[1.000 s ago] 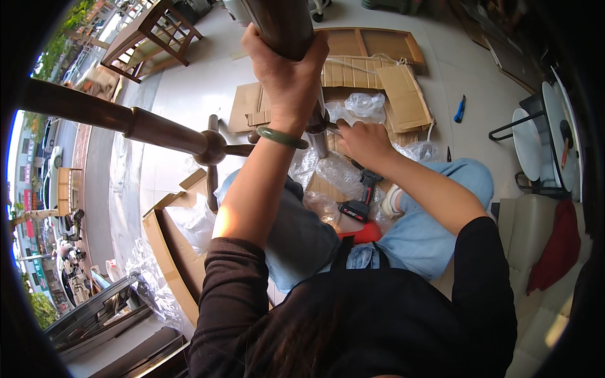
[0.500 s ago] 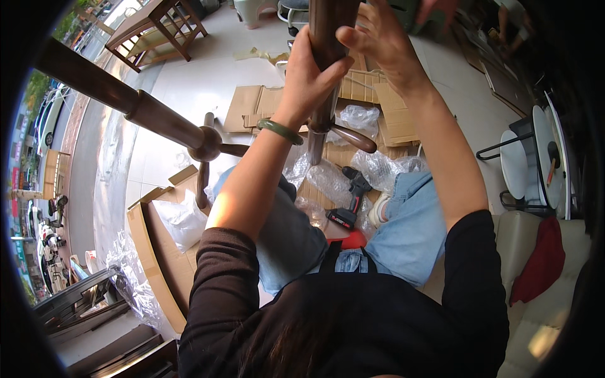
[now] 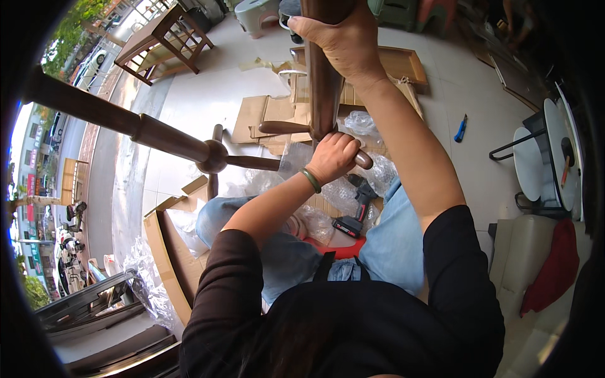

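Dark wooden post [image 3: 322,82] stands upright in front of the person, the right hand [image 3: 343,38] wrapped around it high up and the left hand [image 3: 334,157] clenched around a short wooden arm [image 3: 283,127] at its lower end. Below the left hand a cordless drill [image 3: 356,205] lies on crumpled plastic wrap [image 3: 328,208], with flattened cardboard [image 3: 261,116] on the floor to its left.

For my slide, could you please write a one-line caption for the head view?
Seated person grips a dark wooden post, left hand low, right hand high, cordless drill resting between the knees.
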{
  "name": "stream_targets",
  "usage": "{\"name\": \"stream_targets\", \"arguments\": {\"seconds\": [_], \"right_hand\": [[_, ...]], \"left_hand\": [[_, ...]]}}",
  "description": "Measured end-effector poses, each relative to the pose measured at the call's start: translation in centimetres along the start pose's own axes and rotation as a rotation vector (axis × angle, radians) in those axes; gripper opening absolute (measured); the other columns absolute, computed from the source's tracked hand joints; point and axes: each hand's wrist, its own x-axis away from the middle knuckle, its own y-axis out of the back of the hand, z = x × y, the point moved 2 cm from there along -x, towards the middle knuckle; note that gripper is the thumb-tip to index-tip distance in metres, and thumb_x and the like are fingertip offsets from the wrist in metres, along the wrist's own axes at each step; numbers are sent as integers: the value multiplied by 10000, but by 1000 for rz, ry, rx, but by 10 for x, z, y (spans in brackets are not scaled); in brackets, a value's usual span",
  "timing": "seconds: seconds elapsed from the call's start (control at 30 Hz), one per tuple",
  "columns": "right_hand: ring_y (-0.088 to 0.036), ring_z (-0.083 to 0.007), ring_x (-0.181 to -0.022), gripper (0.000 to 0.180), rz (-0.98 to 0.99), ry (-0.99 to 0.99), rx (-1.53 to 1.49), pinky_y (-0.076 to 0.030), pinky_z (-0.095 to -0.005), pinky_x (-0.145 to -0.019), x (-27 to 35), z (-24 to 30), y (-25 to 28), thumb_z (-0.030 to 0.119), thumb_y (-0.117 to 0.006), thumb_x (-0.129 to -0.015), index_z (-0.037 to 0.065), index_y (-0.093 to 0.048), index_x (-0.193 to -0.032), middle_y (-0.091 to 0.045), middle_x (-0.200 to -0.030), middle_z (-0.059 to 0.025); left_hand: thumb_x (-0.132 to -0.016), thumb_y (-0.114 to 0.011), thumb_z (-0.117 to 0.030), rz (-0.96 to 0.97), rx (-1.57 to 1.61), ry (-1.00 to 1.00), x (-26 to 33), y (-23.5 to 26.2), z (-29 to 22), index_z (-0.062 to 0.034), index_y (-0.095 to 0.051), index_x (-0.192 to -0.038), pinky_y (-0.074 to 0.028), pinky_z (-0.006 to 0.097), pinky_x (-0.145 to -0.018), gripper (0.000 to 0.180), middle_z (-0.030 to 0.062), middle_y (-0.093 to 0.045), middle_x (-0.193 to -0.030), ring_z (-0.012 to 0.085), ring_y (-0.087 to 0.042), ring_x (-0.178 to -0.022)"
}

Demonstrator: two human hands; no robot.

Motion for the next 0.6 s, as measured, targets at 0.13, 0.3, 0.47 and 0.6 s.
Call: {"name": "stream_targets", "arguments": {"seconds": [0.13, 0.3, 0.47, 0.6], "right_hand": [[-623, -196, -806, 467, -51, 62, 152, -506, -333, -720, 0, -3, 1, 108, -785, -689, 1, -539, -1072, -639, -896, -80], [-636, -264, -824, 493, -34, -2, 183, -507, -357, -745, -2, 0, 6, 151, -786, -679, -13, -526, -1064, -638, -899, -138], [-639, -263, -836, 511, 56, 12, 143, -510, -356, -756, 7, 6, 3, 166, -795, -683, -10, -513, -1071, -641, -912, -141], [-646, -262, -818, 520, -40, 85, 271, -523, -365, -726, 7, 7, 2, 155, -799, -690, -13, -503, -1084, -643, -910, -139]], "left_hand": [[-684, -670, -152, 18, 89, -68, -1, -21, 3, -102, -532, -815, -476, 373, -710, 197, 73, -552, -769, 266, -580, -731], [-656, -658, -203, 432, 252, -21, -33, -31, 14, -58, -562, -679, -485, 467, -566, 176, 166, -613, -640, 361, -631, -639], [-583, -668, -157, 887, 494, -194, -56, -45, 24, -81, -621, -759, -480, 430, -624, 197, 156, -596, -649, 327, -607, -637], [-693, -664, -183, 332, 229, 171, -24, -32, 3, -75, -582, -829, -504, 431, -659, 192, 131, -606, -721, 330, -621, -724]]}}
